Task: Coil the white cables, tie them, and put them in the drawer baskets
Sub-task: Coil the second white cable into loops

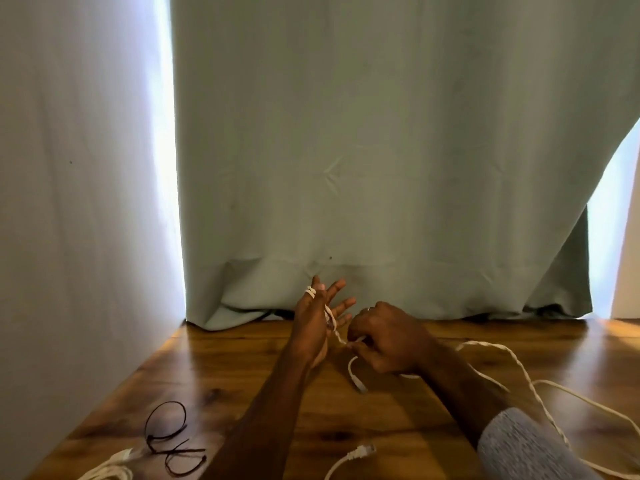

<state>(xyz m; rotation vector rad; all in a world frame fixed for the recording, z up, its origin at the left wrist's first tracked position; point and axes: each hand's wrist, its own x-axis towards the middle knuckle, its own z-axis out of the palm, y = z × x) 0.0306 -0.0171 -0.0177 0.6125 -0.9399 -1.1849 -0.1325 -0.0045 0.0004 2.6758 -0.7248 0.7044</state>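
My left hand (317, 320) is raised above the wooden table (214, 372) with fingers spread, and a white cable (512, 358) is wrapped around its thumb and across the palm. My right hand (384, 337) is just to the right, fingers pinched on the same cable close to the left palm. A short end with a plug (360, 386) hangs below the right hand. The rest of the cable trails off right across the table. No drawer or basket is in view.
Dark looped ties (169, 438) lie at the front left. Another white cable bundle (114, 469) sits at the bottom left corner, and a loose plug end (363, 450) lies at the bottom centre. A green curtain (381, 168) hangs behind the table, a white wall on the left.
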